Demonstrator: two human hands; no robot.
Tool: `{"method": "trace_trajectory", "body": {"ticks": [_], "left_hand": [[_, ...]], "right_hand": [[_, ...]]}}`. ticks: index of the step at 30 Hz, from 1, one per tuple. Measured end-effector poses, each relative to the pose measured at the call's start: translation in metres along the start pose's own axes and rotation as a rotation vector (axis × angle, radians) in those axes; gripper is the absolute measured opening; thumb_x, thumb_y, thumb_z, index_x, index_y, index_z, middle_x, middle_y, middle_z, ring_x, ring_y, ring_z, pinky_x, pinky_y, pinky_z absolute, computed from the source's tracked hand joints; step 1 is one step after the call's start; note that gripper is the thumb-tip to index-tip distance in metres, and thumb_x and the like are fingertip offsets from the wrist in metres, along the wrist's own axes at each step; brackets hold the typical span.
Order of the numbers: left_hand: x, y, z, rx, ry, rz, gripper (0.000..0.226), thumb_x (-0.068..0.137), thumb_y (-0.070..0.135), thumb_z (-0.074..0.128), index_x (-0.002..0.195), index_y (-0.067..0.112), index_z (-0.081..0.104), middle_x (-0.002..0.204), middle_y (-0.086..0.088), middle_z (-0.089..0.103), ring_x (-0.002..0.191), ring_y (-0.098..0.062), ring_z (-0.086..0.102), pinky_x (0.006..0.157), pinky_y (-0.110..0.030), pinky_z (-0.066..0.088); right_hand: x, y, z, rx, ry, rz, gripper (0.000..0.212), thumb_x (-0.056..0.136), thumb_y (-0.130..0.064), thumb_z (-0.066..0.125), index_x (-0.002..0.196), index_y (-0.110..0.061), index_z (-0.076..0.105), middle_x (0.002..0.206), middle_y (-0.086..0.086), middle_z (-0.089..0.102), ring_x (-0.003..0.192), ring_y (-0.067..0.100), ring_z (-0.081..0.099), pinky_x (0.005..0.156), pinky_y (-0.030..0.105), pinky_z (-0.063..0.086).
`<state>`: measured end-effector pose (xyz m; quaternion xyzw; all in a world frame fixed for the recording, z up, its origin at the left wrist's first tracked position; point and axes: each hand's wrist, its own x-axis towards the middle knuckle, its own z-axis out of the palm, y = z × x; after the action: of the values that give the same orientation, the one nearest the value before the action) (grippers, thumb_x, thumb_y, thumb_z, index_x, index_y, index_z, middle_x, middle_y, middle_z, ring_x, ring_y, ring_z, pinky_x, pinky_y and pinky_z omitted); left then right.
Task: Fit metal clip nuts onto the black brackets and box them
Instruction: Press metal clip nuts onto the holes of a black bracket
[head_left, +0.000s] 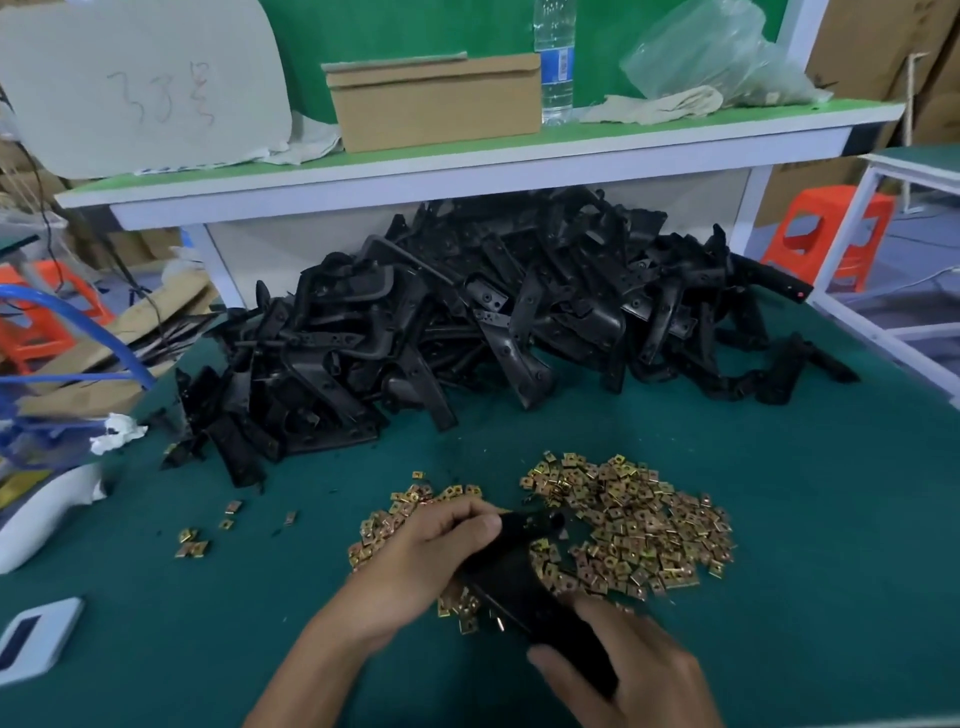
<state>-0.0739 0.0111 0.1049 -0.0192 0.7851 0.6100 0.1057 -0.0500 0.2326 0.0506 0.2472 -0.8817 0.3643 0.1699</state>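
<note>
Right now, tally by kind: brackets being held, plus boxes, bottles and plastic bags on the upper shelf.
Held black bracket: 1
Cardboard box: 1
Water bottle: 1
Plastic bag: 1
Total: 4

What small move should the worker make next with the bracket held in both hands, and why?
Probably the left hand should pinch one from the clip nuts lying just beside it, while the right hand holds the black bracket: both hands grip it and no nut shows on its far end.
</note>
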Motion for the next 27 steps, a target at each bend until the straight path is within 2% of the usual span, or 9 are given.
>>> {"method": "trace_trajectory", "body": {"ticks": [4, 7, 9, 12, 15, 18, 21, 23, 27], "left_hand": [[0.002, 0.000, 0.004, -0.005, 0.053, 0.039, 0.028, 0.107, 0.033, 0.047, 0.100, 0.032, 0.074, 0.076, 0.002, 0.064, 0.064, -0.017, 0.050, 0.050, -0.024, 0.040], [0.000, 0.003, 0.008, -0.041, 0.035, 0.090, 0.044, 0.106, 0.053, 0.029, 0.114, 0.040, 0.070, 0.072, 0.000, 0.065, 0.059, -0.013, 0.053, 0.051, -0.022, 0.042], [0.001, 0.005, 0.007, -0.071, 0.071, 0.115, 0.046, 0.105, 0.055, 0.028, 0.117, 0.038, 0.069, 0.068, -0.002, 0.064, 0.056, -0.015, 0.051, 0.052, -0.022, 0.044], [0.010, 0.000, -0.001, 0.036, 0.242, 0.124, 0.028, 0.107, 0.038, 0.042, 0.114, 0.032, 0.068, 0.068, 0.005, 0.063, 0.055, -0.013, 0.048, 0.049, -0.021, 0.041], [0.024, -0.015, -0.007, 0.199, 0.368, 0.128, 0.022, 0.106, 0.028, 0.048, 0.105, 0.034, 0.069, 0.071, 0.005, 0.066, 0.049, -0.009, 0.044, 0.044, -0.021, 0.035], [0.038, -0.027, -0.010, 0.432, 0.421, 0.133, 0.018, 0.104, 0.027, 0.053, 0.099, 0.032, 0.069, 0.071, 0.009, 0.066, 0.047, 0.000, 0.049, 0.047, -0.013, 0.034], [0.057, -0.036, -0.003, 0.672, 0.388, 0.137, 0.015, 0.102, 0.028, 0.055, 0.103, 0.029, 0.070, 0.087, 0.019, 0.068, 0.071, 0.004, 0.059, 0.058, -0.010, 0.037], [0.072, -0.039, 0.004, 0.758, 0.346, 0.178, 0.016, 0.102, 0.026, 0.055, 0.105, 0.024, 0.070, 0.097, 0.014, 0.070, 0.082, -0.002, 0.061, 0.064, -0.009, 0.039], [0.101, -0.041, 0.022, 0.856, 0.316, 0.257, 0.020, 0.103, 0.021, 0.054, 0.104, 0.017, 0.073, 0.101, 0.002, 0.073, 0.092, -0.017, 0.067, 0.082, -0.030, 0.055]], "right_hand": [[0.001, 0.000, 0.004, -0.070, 0.025, 0.019, 0.053, 0.081, -0.068, 0.058, 0.124, -0.038, 0.055, 0.097, -0.024, 0.064, 0.081, 0.000, 0.061, 0.063, 0.017, 0.051], [0.000, -0.005, 0.001, 0.138, 0.033, 0.200, 0.044, 0.092, -0.071, 0.043, 0.129, -0.050, 0.051, 0.103, -0.024, 0.068, 0.089, -0.001, 0.064, 0.072, 0.020, 0.053], [-0.002, -0.004, 0.003, 0.383, 0.139, 0.427, 0.039, 0.092, -0.081, 0.029, 0.108, -0.060, 0.058, 0.082, -0.014, 0.070, 0.072, 0.004, 0.069, 0.064, 0.027, 0.054], [0.005, 0.003, -0.001, 0.680, 0.241, 0.685, 0.043, 0.093, -0.067, 0.039, 0.083, -0.036, 0.067, 0.063, 0.009, 0.065, 0.046, 0.024, 0.063, 0.048, 0.045, 0.055], [0.008, 0.007, -0.006, 0.730, 0.287, 0.716, 0.027, 0.088, -0.060, 0.043, 0.100, -0.046, 0.063, 0.069, 0.007, 0.068, 0.048, 0.024, 0.063, 0.041, 0.033, 0.052], [0.007, 0.012, -0.002, 0.786, 0.294, 0.731, 0.019, 0.086, -0.059, 0.049, 0.100, -0.053, 0.061, 0.072, 0.008, 0.068, 0.051, 0.024, 0.063, 0.044, 0.036, 0.054], [0.006, 0.017, 0.004, 0.830, 0.269, 0.739, 0.027, 0.079, -0.057, 0.064, 0.105, -0.052, 0.060, 0.071, 0.008, 0.066, 0.050, 0.024, 0.060, 0.045, 0.039, 0.053], [0.005, 0.019, 0.007, 0.827, 0.258, 0.744, 0.039, 0.074, -0.056, 0.070, 0.111, -0.052, 0.059, 0.070, 0.008, 0.066, 0.047, 0.026, 0.060, 0.045, 0.040, 0.054], [0.004, 0.020, 0.011, 0.826, 0.256, 0.722, 0.037, 0.075, -0.052, 0.072, 0.110, -0.057, 0.058, 0.070, 0.010, 0.066, 0.046, 0.028, 0.059, 0.044, 0.040, 0.053]]}}
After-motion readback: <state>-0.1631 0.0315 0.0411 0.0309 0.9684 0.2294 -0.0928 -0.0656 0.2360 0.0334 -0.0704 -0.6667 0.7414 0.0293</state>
